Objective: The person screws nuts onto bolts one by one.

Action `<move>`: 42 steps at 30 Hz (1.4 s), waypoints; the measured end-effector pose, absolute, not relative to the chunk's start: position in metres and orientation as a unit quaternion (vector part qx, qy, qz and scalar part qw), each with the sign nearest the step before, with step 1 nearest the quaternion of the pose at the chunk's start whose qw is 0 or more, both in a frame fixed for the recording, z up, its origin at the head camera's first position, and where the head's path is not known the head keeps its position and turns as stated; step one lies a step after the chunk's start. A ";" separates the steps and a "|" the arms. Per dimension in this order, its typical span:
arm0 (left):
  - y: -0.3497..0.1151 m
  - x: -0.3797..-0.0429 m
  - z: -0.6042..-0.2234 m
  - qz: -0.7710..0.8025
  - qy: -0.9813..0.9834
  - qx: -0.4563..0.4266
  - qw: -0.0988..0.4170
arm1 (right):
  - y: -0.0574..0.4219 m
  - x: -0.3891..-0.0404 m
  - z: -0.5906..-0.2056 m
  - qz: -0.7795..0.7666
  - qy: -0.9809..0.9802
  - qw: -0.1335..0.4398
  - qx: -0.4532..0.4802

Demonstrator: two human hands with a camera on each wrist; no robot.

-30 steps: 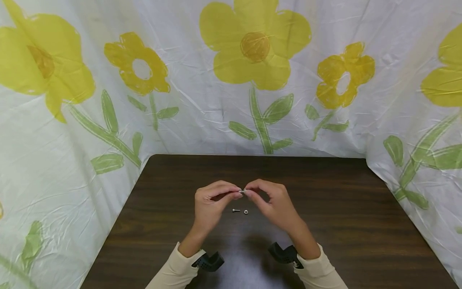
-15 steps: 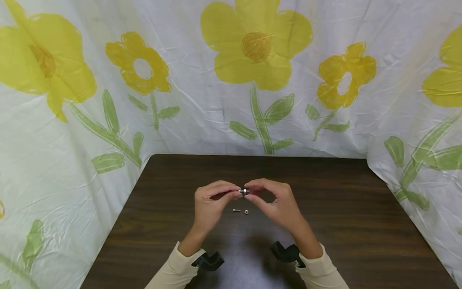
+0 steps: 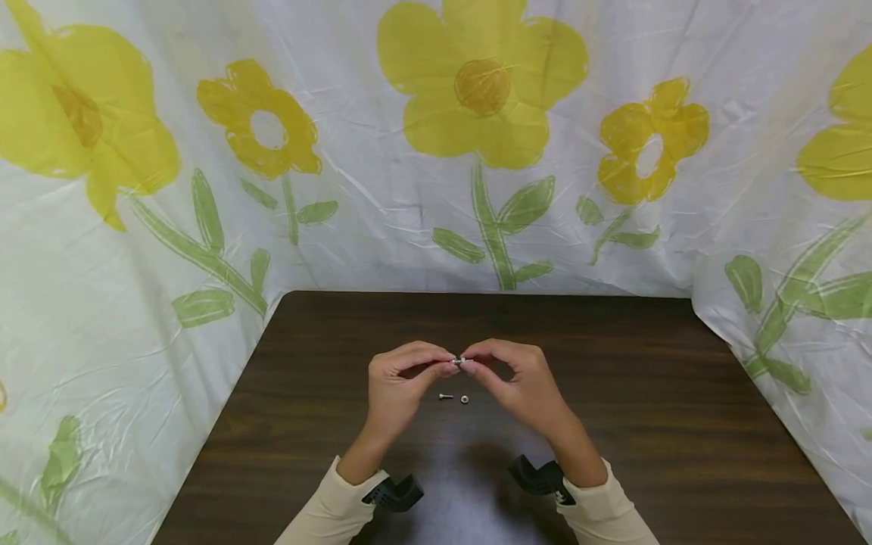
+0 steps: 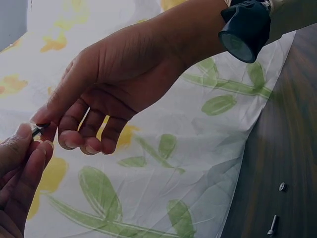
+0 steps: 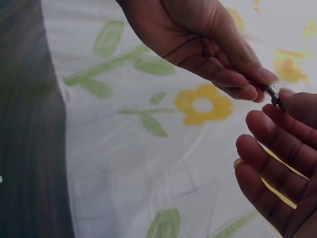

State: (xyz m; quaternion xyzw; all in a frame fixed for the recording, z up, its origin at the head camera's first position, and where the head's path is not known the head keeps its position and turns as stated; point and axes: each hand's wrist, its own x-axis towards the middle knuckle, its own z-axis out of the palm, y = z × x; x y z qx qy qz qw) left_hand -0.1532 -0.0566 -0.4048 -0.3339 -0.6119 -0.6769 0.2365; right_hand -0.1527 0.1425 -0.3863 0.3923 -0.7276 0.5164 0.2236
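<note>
In the head view my left hand (image 3: 397, 384) pinches one end of a small metal bolt (image 3: 457, 361) between thumb and forefinger. Facing it, my right hand (image 3: 523, 384) pinches the nut at the bolt's other end; its fingertips mostly cover the nut. Both hands are raised over the table. The right wrist view shows the bolt (image 5: 272, 94) as a short shiny piece between the two sets of fingertips, the right hand's other fingers loosely bent. Just below the hands, a second bolt (image 3: 446, 397) lies on the table beside a loose nut (image 3: 465, 400).
A dark wood-grain table (image 3: 327, 325) spreads under the hands. Behind and at both sides hangs a white curtain (image 3: 381, 227) printed with yellow flowers. Each wrist carries a black camera mount (image 3: 395, 493) over a cream sleeve.
Half a second ago my right fingers stood apart around the nut, leaving it exposed; now they pinch it again. The left hand stays in place, and the bolt and nut on the table have not moved.
</note>
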 end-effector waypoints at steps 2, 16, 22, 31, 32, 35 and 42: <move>-0.057 -0.153 -0.405 -0.673 -0.614 -0.335 0.241 | 0.142 -0.152 -0.387 0.513 -0.735 0.213 0.388; -0.057 -0.153 -0.405 -0.692 -0.604 -0.324 0.228 | 0.143 -0.153 -0.386 0.515 -0.706 0.260 0.411; -0.056 -0.153 -0.406 -0.698 -0.595 -0.334 0.216 | 0.141 -0.155 -0.385 0.514 -0.699 0.263 0.422; -0.056 -0.151 -0.407 -0.700 -0.597 -0.333 0.209 | 0.142 -0.151 -0.387 0.510 -0.726 0.235 0.398; -0.056 -0.151 -0.407 -0.700 -0.597 -0.332 0.209 | 0.143 -0.151 -0.387 0.510 -0.725 0.236 0.398; -0.056 -0.150 -0.406 -0.698 -0.601 -0.326 0.212 | 0.143 -0.151 -0.386 0.511 -0.712 0.251 0.411; -0.057 -0.151 -0.405 -0.698 -0.601 -0.325 0.214 | 0.141 -0.154 -0.385 0.505 -0.692 0.273 0.437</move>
